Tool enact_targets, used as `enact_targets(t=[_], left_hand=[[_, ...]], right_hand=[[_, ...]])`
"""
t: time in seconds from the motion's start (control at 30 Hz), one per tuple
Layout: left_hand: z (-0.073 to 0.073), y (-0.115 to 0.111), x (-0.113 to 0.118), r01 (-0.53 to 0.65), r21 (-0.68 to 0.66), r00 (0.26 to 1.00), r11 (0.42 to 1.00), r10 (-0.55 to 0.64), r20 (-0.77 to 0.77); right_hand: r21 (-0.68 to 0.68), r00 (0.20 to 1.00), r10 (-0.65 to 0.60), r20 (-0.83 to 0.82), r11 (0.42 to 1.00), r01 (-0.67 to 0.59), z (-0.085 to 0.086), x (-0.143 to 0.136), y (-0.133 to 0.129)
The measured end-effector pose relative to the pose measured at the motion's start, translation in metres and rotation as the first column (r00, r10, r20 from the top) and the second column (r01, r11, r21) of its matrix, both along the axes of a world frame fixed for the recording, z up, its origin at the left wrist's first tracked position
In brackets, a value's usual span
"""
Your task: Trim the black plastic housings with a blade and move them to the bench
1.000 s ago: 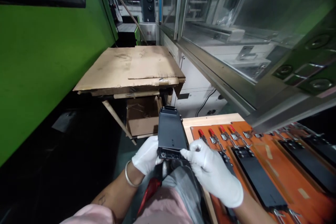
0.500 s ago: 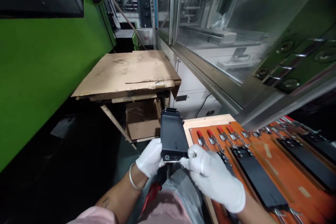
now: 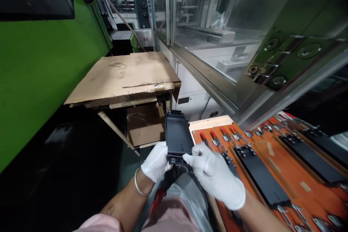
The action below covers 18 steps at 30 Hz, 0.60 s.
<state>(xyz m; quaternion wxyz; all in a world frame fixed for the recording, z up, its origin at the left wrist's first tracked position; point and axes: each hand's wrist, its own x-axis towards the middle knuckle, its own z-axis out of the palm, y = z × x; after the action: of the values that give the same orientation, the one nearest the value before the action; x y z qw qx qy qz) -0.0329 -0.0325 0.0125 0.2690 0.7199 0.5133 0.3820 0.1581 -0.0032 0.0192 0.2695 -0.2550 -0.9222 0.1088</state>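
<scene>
A flat black rectangular part [image 3: 178, 134] is held up in front of my lap, its connector end pointing away from me. My left hand [image 3: 156, 162], in a white glove, grips its near left corner. At the near right corner is my gloved right hand [image 3: 214, 172], its fingers closed on the edge and the index fingertip touching the near end. Right of my hands, similar black parts [image 3: 262, 175] lie in an orange fixture board [image 3: 296, 177], beside red-handled toggle clamps [image 3: 227, 136].
A cardboard-covered table [image 3: 127, 74] stands ahead, with an open cardboard box [image 3: 145, 125] beneath. A green machine [image 3: 40, 69] is on the left. A metal-framed glass enclosure [image 3: 206, 54] runs along the right, its hinged edge overhanging the fixture board.
The view has shifted slightly to the right. My right index finger has moved up onto the part's near end, and the bright strip along the near edge no longer shows.
</scene>
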Motion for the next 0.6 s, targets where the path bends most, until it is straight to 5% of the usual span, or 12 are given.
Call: enact_targets(t=[0.1, 0.2, 0.33, 0.6], left_hand=[[0.003, 0.0, 0.0, -0.004, 0.014, 1.0, 1.0, 0.004, 0.005], [0.002, 0.002, 0.005, -0.081, 0.026, 0.986, 0.996, 0.076, 0.148], [0.001, 0.003, 0.012, -0.272, -0.102, 0.849, 0.957, 0.289, 0.442], [0.007, 0.001, 0.022, -0.458, -0.032, 0.756, 0.889, 0.408, 0.511]], right_hand=[[-0.02, 1.0, 0.0, 0.025, 1.0, 0.001, -0.001, 0.002, -0.005], [-0.176, 0.974, -0.016, -0.228, 0.984, -0.025, -0.002, 0.005, -0.015], [-0.35, 0.839, -0.245, -0.487, 0.934, 0.07, -0.005, 0.001, -0.032], [-0.521, 0.765, -0.466, -0.444, 0.829, 0.202, 0.001, -0.021, -0.051]])
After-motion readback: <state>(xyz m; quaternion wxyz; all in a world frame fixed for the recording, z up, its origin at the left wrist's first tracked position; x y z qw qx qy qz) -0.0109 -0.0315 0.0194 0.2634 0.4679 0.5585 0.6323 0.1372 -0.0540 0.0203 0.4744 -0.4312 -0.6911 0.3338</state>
